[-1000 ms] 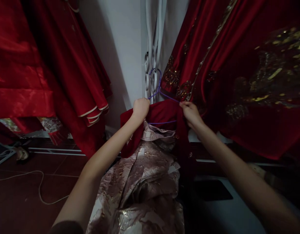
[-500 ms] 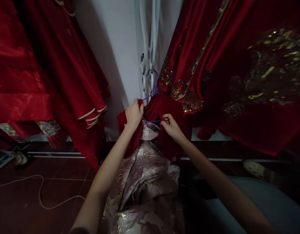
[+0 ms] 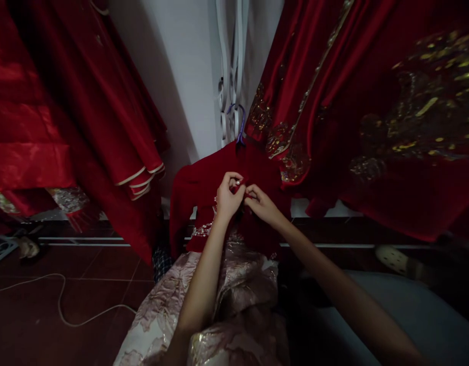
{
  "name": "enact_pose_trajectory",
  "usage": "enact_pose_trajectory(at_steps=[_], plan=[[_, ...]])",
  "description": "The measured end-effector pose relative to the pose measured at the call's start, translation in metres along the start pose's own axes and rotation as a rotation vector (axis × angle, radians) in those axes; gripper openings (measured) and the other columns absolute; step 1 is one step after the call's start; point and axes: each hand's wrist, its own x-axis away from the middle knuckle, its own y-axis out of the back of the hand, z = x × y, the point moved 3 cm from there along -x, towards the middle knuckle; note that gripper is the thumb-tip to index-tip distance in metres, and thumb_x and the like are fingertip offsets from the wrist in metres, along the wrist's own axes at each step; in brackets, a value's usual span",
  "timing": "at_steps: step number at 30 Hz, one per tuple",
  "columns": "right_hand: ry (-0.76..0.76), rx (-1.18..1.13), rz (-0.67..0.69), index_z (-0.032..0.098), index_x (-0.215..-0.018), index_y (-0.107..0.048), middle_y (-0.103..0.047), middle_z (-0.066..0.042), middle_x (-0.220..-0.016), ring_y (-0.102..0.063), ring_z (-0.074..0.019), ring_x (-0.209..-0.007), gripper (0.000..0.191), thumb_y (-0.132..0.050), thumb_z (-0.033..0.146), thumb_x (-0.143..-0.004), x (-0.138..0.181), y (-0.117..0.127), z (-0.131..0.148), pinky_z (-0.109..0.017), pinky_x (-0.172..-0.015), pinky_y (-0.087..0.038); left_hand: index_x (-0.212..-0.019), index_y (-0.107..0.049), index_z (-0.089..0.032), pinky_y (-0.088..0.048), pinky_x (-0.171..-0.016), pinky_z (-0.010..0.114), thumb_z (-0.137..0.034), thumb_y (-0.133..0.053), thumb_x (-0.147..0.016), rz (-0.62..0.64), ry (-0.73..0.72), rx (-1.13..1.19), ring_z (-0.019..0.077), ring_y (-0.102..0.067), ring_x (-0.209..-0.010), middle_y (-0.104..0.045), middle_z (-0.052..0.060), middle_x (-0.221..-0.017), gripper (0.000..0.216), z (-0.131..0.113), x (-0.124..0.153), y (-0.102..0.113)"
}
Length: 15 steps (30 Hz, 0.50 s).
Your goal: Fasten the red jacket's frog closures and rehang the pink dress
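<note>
A dark red jacket (image 3: 211, 178) hangs on a purple hanger (image 3: 241, 127), whose hook goes up to a white metal rack (image 3: 238, 66). My left hand (image 3: 229, 195) pinches the jacket's front edge near the neck, with a small shiny button or bead by its fingertips. Close beside it, my right hand (image 3: 261, 203) is closed on the opposite front edge. Beaded trim runs along the jacket's left side. Below the jacket hangs a pale pink and gold brocade skirt (image 3: 242, 274). The jacket hides the hanger's bar.
Red garments (image 3: 131, 117) with pale piping hang at left. Sequinned red garments (image 3: 421, 117) hang at right. A white cable (image 3: 62, 300) lies on the tiled floor. A light clog (image 3: 392, 258) and a grey-blue rounded surface (image 3: 402, 310) are at lower right.
The jacket fronts were held apart, showing the hanger bar; now they are drawn together over it. My left hand has moved right and down, close to my right hand.
</note>
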Motion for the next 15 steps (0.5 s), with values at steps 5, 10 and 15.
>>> enact_pose_trajectory(at_steps=[5, 10, 15], plan=[[0.012, -0.093, -0.117, 0.021, -0.078, -0.04, -0.041, 0.005, -0.073, -0.043, -0.006, -0.057, 0.019, -0.056, 0.022, -0.068, 0.001, 0.006, -0.01, -0.018, -0.05, -0.037, -0.097, -0.054, -0.02, -0.042, -0.08, 0.025, -0.021, -0.051, -0.079, -0.098, -0.007, -0.069, 0.0122, -0.055, -0.085, -0.059, 0.003, -0.093, 0.018, 0.023, 0.019, 0.018], [0.046, -0.149, -0.126, 0.021, -0.082, -0.044, -0.045, 0.003, -0.079, -0.047, -0.0061, -0.059, 0.026, -0.064, 0.026, -0.066, -0.005, 0.004, -0.012, -0.018, -0.049, -0.042, -0.1, -0.051, -0.02, -0.044, -0.079, 0.026, -0.025, -0.059, -0.076, -0.089, 0.035, -0.084, 0.0122, -0.059, -0.079, -0.062, 0.001, -0.084, 0.026, 0.026, 0.027, 0.027], [0.091, -0.192, -0.137, 0.021, -0.082, -0.046, -0.048, 0.002, -0.08, -0.05, -0.0067, -0.061, 0.026, -0.066, 0.029, -0.067, -0.01, -0.001, 0.0, -0.019, -0.051, -0.046, -0.092, -0.049, -0.02, -0.045, -0.077, 0.025, -0.027, -0.062, -0.073, -0.103, 0.074, -0.084, 0.0128, -0.062, -0.081, -0.063, 0.001, -0.085, 0.023, 0.027, 0.029, 0.028]])
